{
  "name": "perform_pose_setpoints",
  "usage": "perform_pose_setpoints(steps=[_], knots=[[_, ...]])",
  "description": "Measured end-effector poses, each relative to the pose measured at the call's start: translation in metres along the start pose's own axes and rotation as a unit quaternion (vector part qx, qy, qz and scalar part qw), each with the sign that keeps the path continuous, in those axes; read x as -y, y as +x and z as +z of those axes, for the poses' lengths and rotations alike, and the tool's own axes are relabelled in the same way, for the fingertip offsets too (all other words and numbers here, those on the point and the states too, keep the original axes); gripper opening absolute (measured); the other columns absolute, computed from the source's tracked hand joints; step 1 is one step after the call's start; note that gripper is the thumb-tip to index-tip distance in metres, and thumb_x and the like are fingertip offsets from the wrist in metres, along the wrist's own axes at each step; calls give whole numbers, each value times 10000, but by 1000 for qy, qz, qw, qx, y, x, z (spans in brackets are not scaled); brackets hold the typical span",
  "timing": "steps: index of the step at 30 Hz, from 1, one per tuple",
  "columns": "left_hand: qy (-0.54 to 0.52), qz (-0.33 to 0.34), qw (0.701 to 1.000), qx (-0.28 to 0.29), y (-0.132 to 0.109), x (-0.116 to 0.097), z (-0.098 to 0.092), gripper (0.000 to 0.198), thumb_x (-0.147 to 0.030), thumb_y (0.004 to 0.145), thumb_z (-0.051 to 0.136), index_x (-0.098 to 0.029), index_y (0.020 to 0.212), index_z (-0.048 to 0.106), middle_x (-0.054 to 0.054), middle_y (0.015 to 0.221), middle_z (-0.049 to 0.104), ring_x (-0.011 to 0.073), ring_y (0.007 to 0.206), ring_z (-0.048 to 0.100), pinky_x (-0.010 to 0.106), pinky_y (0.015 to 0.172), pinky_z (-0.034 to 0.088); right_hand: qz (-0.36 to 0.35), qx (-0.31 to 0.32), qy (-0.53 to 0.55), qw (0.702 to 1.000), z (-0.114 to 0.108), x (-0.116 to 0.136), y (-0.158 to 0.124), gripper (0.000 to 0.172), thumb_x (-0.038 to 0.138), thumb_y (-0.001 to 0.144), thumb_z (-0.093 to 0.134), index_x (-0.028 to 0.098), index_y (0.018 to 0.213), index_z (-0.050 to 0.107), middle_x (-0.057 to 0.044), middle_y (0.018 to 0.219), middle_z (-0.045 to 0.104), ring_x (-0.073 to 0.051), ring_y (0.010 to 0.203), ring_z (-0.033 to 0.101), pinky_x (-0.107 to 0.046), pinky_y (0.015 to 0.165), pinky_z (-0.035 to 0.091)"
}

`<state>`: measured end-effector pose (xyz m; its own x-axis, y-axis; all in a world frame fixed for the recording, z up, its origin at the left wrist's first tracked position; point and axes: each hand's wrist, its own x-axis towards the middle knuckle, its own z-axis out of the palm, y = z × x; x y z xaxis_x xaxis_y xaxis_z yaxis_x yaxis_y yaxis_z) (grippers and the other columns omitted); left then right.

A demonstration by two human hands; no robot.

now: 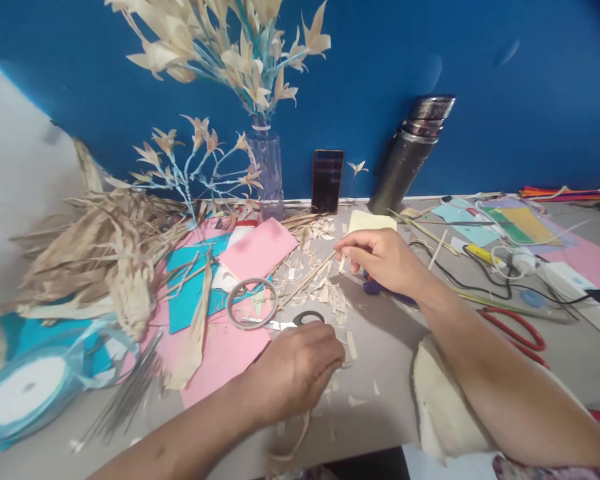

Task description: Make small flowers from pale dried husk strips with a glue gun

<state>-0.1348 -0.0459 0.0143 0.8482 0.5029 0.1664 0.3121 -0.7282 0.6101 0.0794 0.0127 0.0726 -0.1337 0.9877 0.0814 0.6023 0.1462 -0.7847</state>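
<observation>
1 strip [342, 263] seemingly in right hand [380, 257].

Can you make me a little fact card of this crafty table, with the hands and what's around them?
Left hand: curled, right by the scissors; whatever is inside is hidden
Right hand: fingertips at a pale strip; grip unclear
Back: clear bottle with pale flowers, phone, flask
Left side: dry leaves, blue ribbon roll
Right side: power strip, red handles
Wall: blue
</observation>
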Motion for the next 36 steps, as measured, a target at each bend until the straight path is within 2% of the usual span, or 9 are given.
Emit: perform_pose_setpoints(steps=[5,10,12,15,19,22,26,32,36], knots=[[35,14,999,-14,-1,2,1,195,-131,931,456,-178,838,621,58,828,596,168,754,549,273,663,411,-25,-5,40,999,-8,0,-4,225,302,858,601,161,944,752,0,613,651,-103,470,530,-228,481,396],[35,14,999,-37,0,1,1,193,-141,931,447,-180,846,616,55,781,598,176,745,546,281,649,399,-28,181,-54,982,-5,-7,-2,225,321,877,589,171,821,747,-13,649,677,-122,555,576,-232,537,392],[42,34,998,-19,1,-2,3,192,-143,920,448,-186,841,618,53,772,603,176,728,545,287,642,391,-56,153,-149,975,6,-10,0,168,249,855,610,187,772,743,-25,726,705,-153,672,611,-250,612,403],[60,21,998,-16,2,-3,0,192,-143,890,459,-189,783,612,48,731,608,181,693,543,299,638,382,-102,106,-217,965,27,-15,1,174,159,850,596,209,908,753,-49,935,726,-196,865,631,-283,750,432],[34,-198,968,-153,2,10,-25,176,-122,830,462,-197,746,596,32,707,638,179,680,575,283,630,394,-177,147,-249,941,44,-16,-2,379,57,844,527,230,1120,721,-89,1157,660,-228,1063,595,-308,858,436],[-4,-306,929,-207,0,28,-48,135,-133,776,495,-208,704,580,3,606,629,171,576,573,265,547,381,-172,205,-278,922,45,-16,-3,349,30,807,531,214,993,762,-91,1069,685,-235,1027,612,-298,838,432],[-103,-334,887,-301,-2,46,-64,99,-126,726,518,-196,690,578,8,598,658,151,509,602,229,478,400,-130,163,-285,935,41,-15,-1,223,160,858,561,226,931,761,-58,953,732,-223,914,638,-293,753,408],[-196,-295,800,-485,-2,44,-82,23,-161,716,575,-164,738,569,3,649,658,104,443,590,169,376,378,-110,54,-225,966,43,-14,0,181,275,893,578,200,838,733,-24,760,722,-172,706,616,-273,632,350],[-238,-286,775,-511,-2,44,-86,34,-172,730,572,-163,750,546,-25,610,623,90,393,557,169,351,402,-124,70,-147,979,50,-12,5,113,181,837,613,190,875,719,-33,918,739,-168,813,638,-256,706,403]])
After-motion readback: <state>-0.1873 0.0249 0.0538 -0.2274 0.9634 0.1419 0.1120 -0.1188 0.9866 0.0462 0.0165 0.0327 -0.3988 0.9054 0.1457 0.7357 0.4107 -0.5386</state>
